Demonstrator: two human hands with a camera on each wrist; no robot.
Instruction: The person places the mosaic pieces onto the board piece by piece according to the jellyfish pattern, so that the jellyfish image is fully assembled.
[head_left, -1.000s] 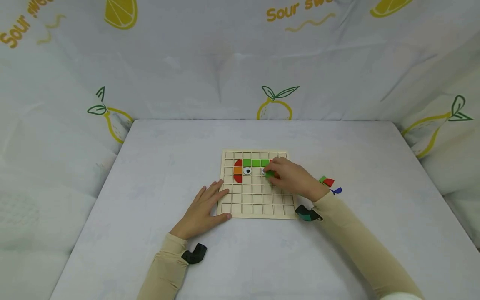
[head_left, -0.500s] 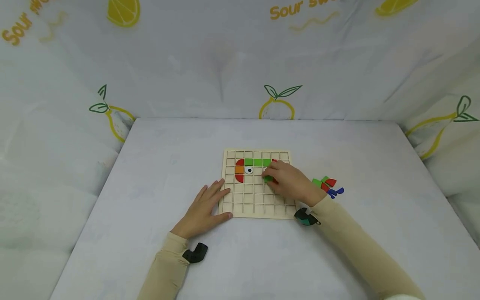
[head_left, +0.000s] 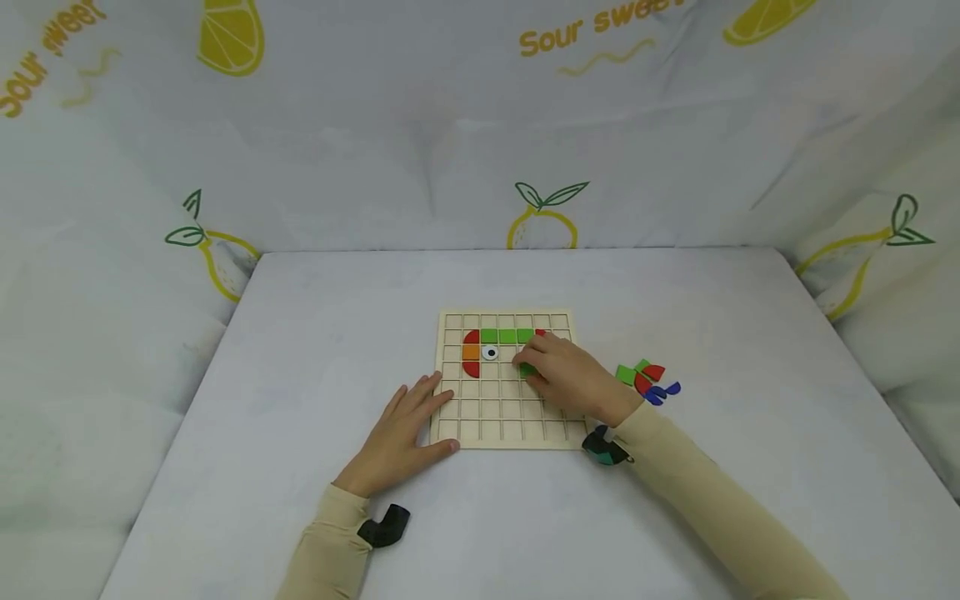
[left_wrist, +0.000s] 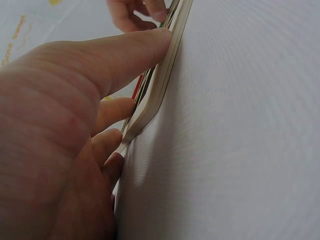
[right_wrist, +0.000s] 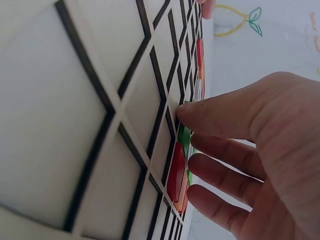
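A pale wooden grid board (head_left: 491, 410) lies on the table. My left hand (head_left: 397, 442) rests at its left edge, fingers spread, with the thumb (left_wrist: 145, 47) on the near corner. Over the board's right half, my right hand (head_left: 573, 375) pinches a green tile (head_left: 527, 370) down at the grid; its thumb (right_wrist: 210, 114) is against the tile in the right wrist view. Set in the board are a row of green squares (head_left: 507, 336), an orange square (head_left: 471, 352), red rounded pieces (head_left: 471, 369) and an eye piece (head_left: 490, 352). The right hand hides other pieces.
Right of the board lies a small pile of loose pieces: green ones (head_left: 625, 375), red ones (head_left: 654, 373) and blue curved ones (head_left: 672, 388). A white cloth backdrop (head_left: 337, 167) with lemon prints stands behind the table (head_left: 337, 308).
My right hand has moved the green tile slightly left and nearer, to a row below the eye pieces. More of the loose pile shows. The left hand stays on the board's edge.
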